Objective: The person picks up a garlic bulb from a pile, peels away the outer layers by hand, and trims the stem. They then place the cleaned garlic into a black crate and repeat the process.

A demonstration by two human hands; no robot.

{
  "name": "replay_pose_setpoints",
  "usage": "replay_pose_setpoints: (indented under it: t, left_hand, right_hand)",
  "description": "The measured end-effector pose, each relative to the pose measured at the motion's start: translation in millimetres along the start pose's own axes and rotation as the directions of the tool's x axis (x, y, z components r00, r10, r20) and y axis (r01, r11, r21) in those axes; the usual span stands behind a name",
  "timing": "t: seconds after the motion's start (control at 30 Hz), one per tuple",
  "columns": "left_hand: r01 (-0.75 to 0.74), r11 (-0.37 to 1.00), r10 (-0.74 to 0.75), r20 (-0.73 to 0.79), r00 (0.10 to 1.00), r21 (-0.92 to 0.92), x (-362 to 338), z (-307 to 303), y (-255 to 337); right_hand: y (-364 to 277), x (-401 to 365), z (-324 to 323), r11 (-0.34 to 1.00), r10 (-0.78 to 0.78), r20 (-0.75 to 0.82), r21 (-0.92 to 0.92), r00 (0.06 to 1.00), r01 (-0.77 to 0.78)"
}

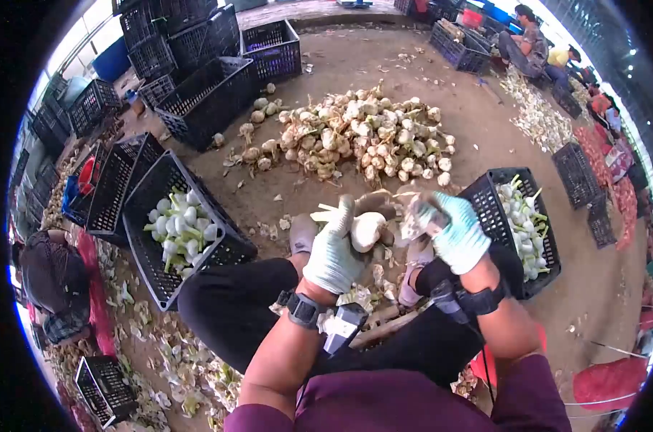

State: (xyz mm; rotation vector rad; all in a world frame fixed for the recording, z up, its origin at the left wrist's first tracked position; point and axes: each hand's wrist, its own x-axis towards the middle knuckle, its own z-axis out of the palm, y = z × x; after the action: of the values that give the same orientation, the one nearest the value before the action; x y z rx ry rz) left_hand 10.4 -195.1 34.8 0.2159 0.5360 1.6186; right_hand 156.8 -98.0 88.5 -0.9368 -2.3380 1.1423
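In a white glove, my left hand (335,252) is wrapped round a pale peeled garlic bulb (368,231), its cut stem pointing left. My right hand (456,229), also gloved, is closed at the right of the bulb, with dirty brownish peel (417,217) at its fingers; the two hands are apart. Beyond them lies a heap of unpeeled garlic (362,133) on the ground. White bulbs with green stems fill part of a black crate (234,248) at the left, and more are in a black crate (553,252) at the right.
Stacked black crates (204,108) stand at the back left. Peel scraps (190,360) litter the ground at the lower left. A person (532,43) sits at the upper right, with others beyond; another person (53,281) is at the far left. A red sack (609,381) lies lower right.
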Motion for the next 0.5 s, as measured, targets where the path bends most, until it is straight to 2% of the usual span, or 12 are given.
replay_pose_setpoints:
  t: [0.03,0.07,0.13,0.17,0.2,0.27,0.3,0.33,0.4,0.43,0.5]
  left_hand:
    - [-0.050,0.998,0.047,0.078,0.996,0.040,-3,-5,1]
    - [-0.052,0.998,0.051,0.023,0.998,0.041,-4,-10,-1]
    - [-0.147,0.978,0.151,-0.019,0.988,0.145,-6,-9,0]
    - [-0.170,0.969,0.184,-0.063,0.981,0.178,-9,-7,0]
    - [-0.164,0.970,0.178,-0.063,0.982,0.177,-9,-8,-2]
    - [-0.215,0.919,0.249,-0.063,0.967,0.330,-11,-6,-5]
    - [-0.212,0.940,0.255,-0.140,0.957,0.268,-11,-1,-9]
    - [-0.202,0.942,0.247,-0.146,0.958,0.267,-10,-6,-11]
    - [-0.225,0.904,0.267,-0.068,0.961,0.362,-7,-20,-15]
    - [-0.177,0.921,0.212,-0.064,0.975,0.348,-11,-17,-12]
    - [-0.161,0.905,0.202,-0.064,0.977,0.394,-9,-21,-14]
  right_hand:
    - [19,0,17,0.988,-0.149,-0.010,0.039,0.989,0.149]
    - [10,-3,29,0.980,-0.143,-0.009,0.140,0.990,0.143]
    - [-12,-10,48,0.915,0.006,-0.025,0.404,1.000,0.005]
    - [-14,-12,52,0.938,-0.029,-0.067,0.344,0.997,0.050]
    - [-8,-9,61,0.919,-0.086,-0.105,0.376,0.991,0.119]
    - [-13,-10,70,0.888,0.063,-0.065,0.460,0.996,-0.026]
    - [-13,-10,70,0.889,0.060,-0.064,0.457,0.996,-0.024]
    - [-9,-11,73,0.887,0.070,-0.062,0.460,0.996,-0.034]
    - [0,-11,79,0.772,0.170,-0.002,0.622,0.985,-0.132]
    - [-5,-13,78,0.684,0.204,0.005,0.715,0.979,-0.146]
    - [3,-15,81,0.698,0.200,-0.023,0.705,0.980,-0.126]
